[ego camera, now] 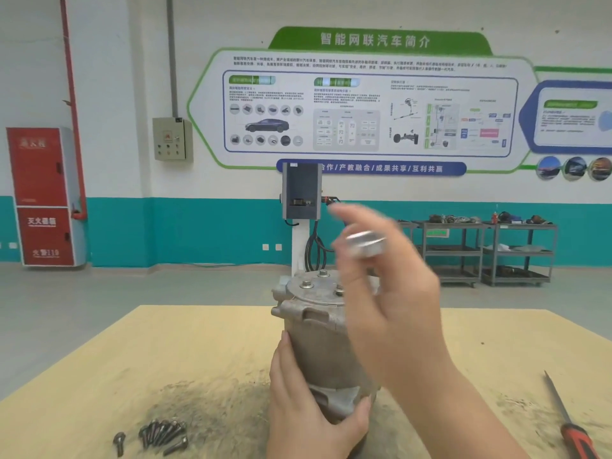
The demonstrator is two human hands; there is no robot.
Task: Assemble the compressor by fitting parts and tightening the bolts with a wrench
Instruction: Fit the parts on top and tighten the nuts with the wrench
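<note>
**Fitting stage – compressor part in hand, bolts outstanding**

Holding steady: left hand [311, 405] wraps low round the grey cast-metal cylindrical compressor body [323, 342], which stands upright on the pale wooden worktable [132, 352]. Right hand [394, 303] is raised above and just right of the body, fingertips pinching a small shiny round metal part [364, 244]; blurred, so exact type can't be told.

Progress (judgement): early-to-mid. Approx. three bolt heads [307, 285] already sit in the top end plate, beneath the right hand. A cluster of loose dark steel bolts [162, 433] lies well left of the left hand, so fastening remains. No wrench visible; tightening not yet started, as far as seen.

Room: red-handled pointed tool [569, 422] lies well right of the right arm, near the table's right edge. Body stands centrally, away from all edges; open tabletop either side of both hands. Dark grit on the surface round the base, near the bolts.
</note>
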